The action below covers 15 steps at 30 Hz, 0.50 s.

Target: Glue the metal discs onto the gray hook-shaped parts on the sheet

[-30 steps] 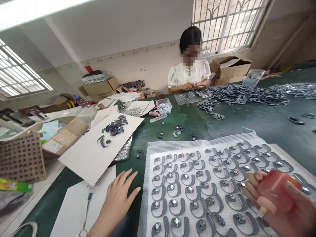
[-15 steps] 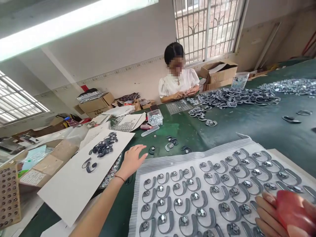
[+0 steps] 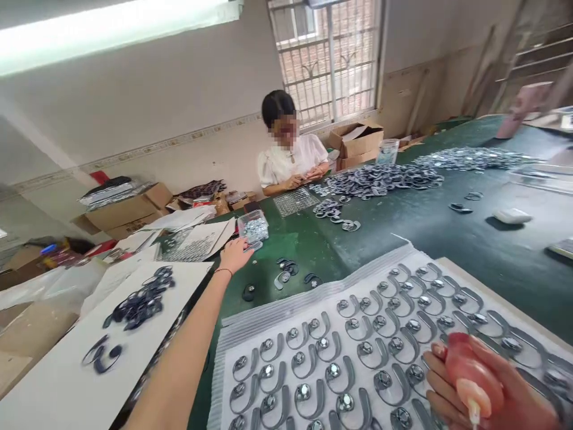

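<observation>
Green tabletop [image 3: 447,239] showing dark, felt-like.
White foam sheet [image 3: 286,310] lying under rows of grey curved pieces [image 3: 358,352], each carrying shiny silver stud.
Right hand [image 3: 483,394] gripping translucent red-pink bottle [image 3: 470,370] with pale cream nozzle.
Left hand [image 3: 235,255] wearing thin red wrist cord, reaching at clear plastic tub [image 3: 253,227] glinting with silver studs.
White card [image 3: 89,358] bearing black-and-dark-blue curved pieces [image 3: 141,304].
Co-worker [image 3: 290,161] wearing white blouse.
Brown cardboard boxes [image 3: 125,212] standing by cream wall.
</observation>
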{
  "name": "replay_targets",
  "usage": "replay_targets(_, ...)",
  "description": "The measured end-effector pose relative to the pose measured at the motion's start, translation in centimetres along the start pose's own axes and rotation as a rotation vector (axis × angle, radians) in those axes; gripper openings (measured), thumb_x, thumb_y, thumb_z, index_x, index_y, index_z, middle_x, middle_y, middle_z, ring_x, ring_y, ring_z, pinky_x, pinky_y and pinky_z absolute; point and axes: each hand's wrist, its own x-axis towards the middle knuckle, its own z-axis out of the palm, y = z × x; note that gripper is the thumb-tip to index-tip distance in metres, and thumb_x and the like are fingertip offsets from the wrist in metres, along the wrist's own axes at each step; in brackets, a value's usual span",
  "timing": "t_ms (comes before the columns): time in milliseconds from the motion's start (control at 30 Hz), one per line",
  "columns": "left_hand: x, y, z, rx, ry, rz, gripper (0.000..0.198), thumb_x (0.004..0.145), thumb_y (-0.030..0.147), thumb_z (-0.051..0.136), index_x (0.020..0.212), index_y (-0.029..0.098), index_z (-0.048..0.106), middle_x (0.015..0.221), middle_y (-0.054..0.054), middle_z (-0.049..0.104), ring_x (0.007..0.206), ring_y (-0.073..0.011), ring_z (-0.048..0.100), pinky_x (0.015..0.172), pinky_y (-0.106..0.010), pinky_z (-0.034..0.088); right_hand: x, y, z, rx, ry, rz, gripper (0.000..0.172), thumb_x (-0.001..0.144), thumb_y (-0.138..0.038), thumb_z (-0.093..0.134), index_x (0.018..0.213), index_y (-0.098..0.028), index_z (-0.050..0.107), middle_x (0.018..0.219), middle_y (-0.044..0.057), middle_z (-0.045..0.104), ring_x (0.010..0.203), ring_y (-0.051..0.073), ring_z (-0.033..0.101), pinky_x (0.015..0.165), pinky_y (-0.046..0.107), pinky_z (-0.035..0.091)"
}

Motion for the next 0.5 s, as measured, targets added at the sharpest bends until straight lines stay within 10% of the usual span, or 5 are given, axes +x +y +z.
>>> replay_targets(500,5.2,1.8,3.3,-0.019,0.048,-0.199,0.044,0.084,0.04,0.052,0.122,0.017,0.044,0.127,-0.01,0.045,0.115,-0.0263,0.045,0.095,-0.052,0.038,-0.7,1.3,3.6,0.113,-0.003,-0.116,0.035,0.073,-0.046,0.062,0.078,-0.012,0.055,0.053,-0.004,0.044,0.039,0.001,0.025,0.042,0.017,0.021)
